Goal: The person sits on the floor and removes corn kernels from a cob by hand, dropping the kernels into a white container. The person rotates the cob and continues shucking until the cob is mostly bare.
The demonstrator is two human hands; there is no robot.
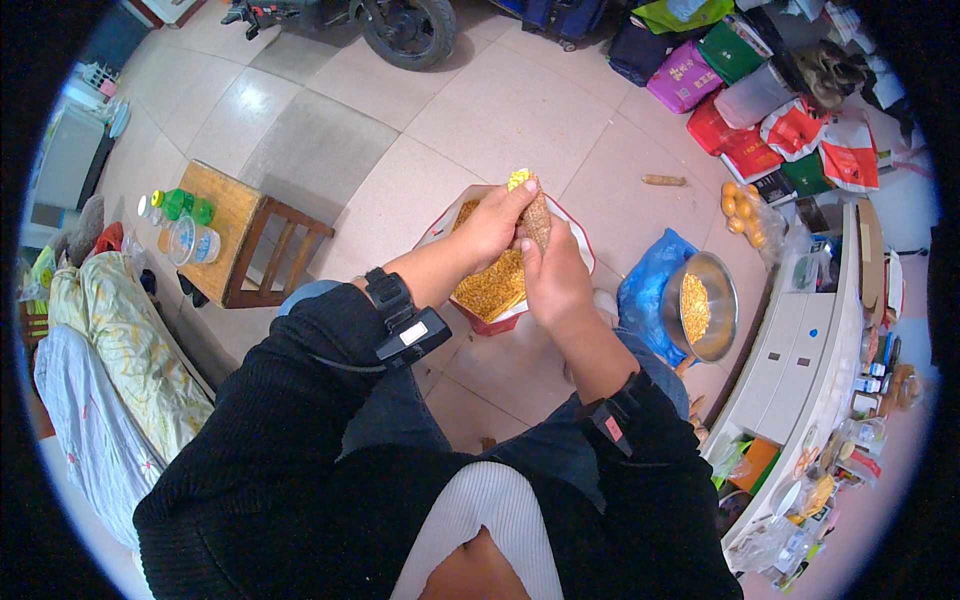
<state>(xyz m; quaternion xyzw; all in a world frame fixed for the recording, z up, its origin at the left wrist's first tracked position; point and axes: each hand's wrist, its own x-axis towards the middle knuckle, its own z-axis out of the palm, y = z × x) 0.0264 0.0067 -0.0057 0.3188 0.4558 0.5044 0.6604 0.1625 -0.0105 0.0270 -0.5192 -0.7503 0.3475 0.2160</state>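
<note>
Both hands hold a corn cob above a red-rimmed container filled with loose corn kernels. Yellow kernels remain at the cob's far end; the rest of what shows is bare and brownish. My left hand grips the upper part, its thumb against the cob near the kernels. My right hand is closed round the lower part, its thumb along the cob. The fingers beneath the cob are partly hidden. To the right, a steel bowl with more kernels stands tilted beside a blue plastic bag.
A bare cob lies on the tiled floor. Left stands a wooden stool with bottles and plastic cups. A white cabinet is at the right, near bagged oranges and piled bags. A tyre shows at the top.
</note>
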